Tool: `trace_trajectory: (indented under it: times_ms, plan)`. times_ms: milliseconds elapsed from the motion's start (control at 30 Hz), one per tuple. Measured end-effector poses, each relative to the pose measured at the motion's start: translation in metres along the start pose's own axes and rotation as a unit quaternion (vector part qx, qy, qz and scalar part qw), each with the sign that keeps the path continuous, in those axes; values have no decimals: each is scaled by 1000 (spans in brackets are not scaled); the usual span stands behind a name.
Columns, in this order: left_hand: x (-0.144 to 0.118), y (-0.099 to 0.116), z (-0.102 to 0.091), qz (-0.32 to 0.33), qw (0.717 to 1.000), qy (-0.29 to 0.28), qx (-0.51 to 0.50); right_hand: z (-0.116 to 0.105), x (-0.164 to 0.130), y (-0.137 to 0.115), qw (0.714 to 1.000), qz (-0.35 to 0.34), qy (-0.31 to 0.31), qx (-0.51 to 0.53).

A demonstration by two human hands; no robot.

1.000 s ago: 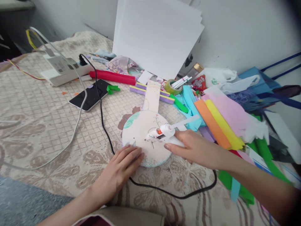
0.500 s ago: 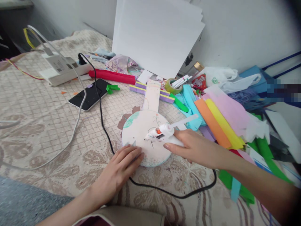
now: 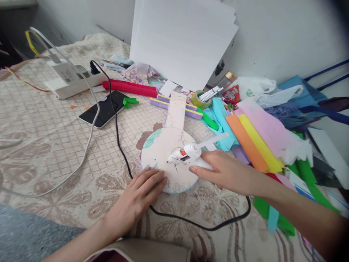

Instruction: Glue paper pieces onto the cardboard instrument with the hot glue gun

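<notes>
My right hand (image 3: 218, 171) is wrapped round a white hot glue gun (image 3: 192, 151) with a clear glue stick (image 3: 214, 140) jutting from its back. The gun's nozzle points down at the middle of a round white disc (image 3: 158, 153); whether it touches cannot be made out. Green and floral drawings mark the disc, and a white strip (image 3: 176, 112) like a handle extends from its far edge. My left hand (image 3: 147, 189) lies flat on the disc's near left edge, fingers stretched out. The gun's black cord (image 3: 191, 218) curves below both hands.
A phone (image 3: 105, 111) lies to the left under a white cable, beside a power strip (image 3: 76, 83). Red crepe paper (image 3: 129, 88), purple-and-yellow strips (image 3: 159, 103) and green tape (image 3: 201, 100) lie behind the disc. Coloured paper (image 3: 248, 145) crowds the right; white sheets (image 3: 182, 40) lean on the wall.
Almost nothing has moved. Both hands, the glue gun and the disc keep their places, with only a very slight shift of the view.
</notes>
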State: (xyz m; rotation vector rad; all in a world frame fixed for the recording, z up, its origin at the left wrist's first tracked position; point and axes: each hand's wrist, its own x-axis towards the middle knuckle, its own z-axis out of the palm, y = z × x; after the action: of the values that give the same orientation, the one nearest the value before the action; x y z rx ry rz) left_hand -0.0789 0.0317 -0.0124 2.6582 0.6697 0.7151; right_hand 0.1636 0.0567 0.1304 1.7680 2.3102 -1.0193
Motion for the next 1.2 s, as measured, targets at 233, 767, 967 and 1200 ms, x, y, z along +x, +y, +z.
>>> trace_trajectory:
  times_ms: [233,767,967,1200]
  plan:
    - [0,0,-1,-3,1000,-7,2,-3,3,-3,997,11,-14,-70]
    - [1,-1,-2,-2,1000,-24,1,-2,13,0,995,-14,-33,-95]
    - [3,1,-3,7,999,-37,26,3,14,5,994,-4,-50,-98]
    - [5,4,-6,0,999,-38,33,2,13,5,997,-6,-33,-73]
